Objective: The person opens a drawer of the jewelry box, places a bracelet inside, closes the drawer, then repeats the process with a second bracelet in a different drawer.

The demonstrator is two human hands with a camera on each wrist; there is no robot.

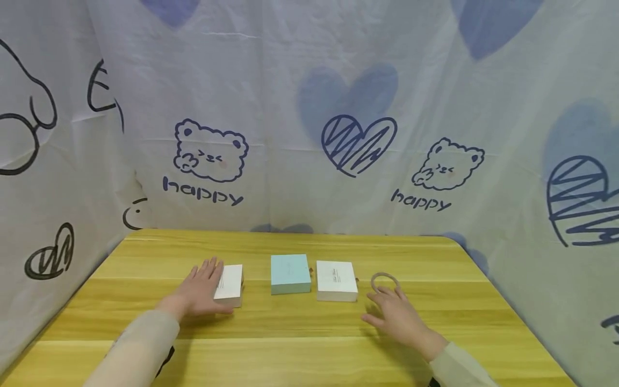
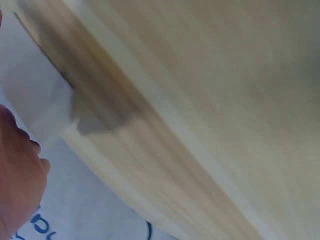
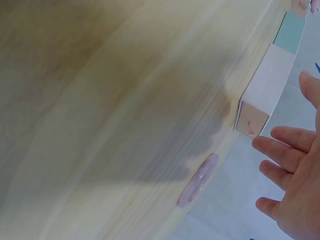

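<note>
My left hand (image 1: 200,290) is over the left side of a small white box (image 1: 231,282), fingers spread forward and thumb stretched along its near edge. In the left wrist view, the fingers show beside that white box (image 2: 37,82), and part of the hand is out of frame. At the right, my right hand (image 1: 398,320) hovers low over the table, fingers loosely spread, holding nothing. Just beyond its fingertips lies a pale pinkish bangle (image 1: 384,273), seen edge-on as a glossy ring (image 3: 197,181) in the right wrist view.
Between the hands stand a light blue box (image 1: 290,270) and a second white box (image 1: 337,276), each with a small brown tab on its right side. All sit on a yellow wood-grain table (image 1: 271,355). A white printed cloth (image 1: 290,215) hangs behind and at both sides.
</note>
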